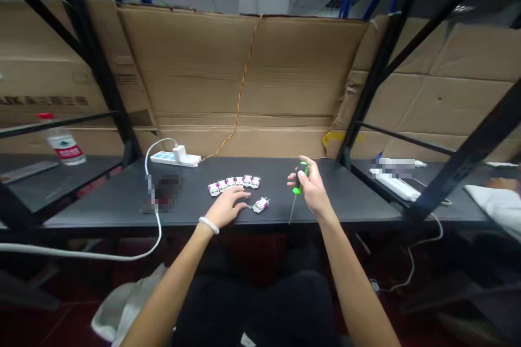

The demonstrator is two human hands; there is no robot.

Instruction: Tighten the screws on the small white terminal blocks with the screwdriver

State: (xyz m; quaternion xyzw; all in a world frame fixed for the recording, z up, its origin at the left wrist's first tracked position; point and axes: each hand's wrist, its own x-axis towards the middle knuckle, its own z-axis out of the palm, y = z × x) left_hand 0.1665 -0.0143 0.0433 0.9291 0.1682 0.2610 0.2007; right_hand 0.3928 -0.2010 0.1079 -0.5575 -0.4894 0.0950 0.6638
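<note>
In the head view my right hand [313,187] is closed around the black and green handle of a screwdriver [298,181], its thin shaft pointing down over the table's front edge. My left hand [228,206], a white bracelet [209,225] at its wrist, reaches over the tabletop with thumb and fingers apart. Just past its fingers, several small white and purple blocks, perhaps electrical parts, form a curved row [230,182]. One more such block [261,205] lies apart from them, just right of my left thumb. Their exact kind is too small to tell.
A white power strip [176,159] with a plugged-in adapter sits at the back of the dark table [337,195]. Its white cable [158,227] hangs over the front edge at left. Black metal posts flank the table, and a cardboard wall [195,76] stands behind.
</note>
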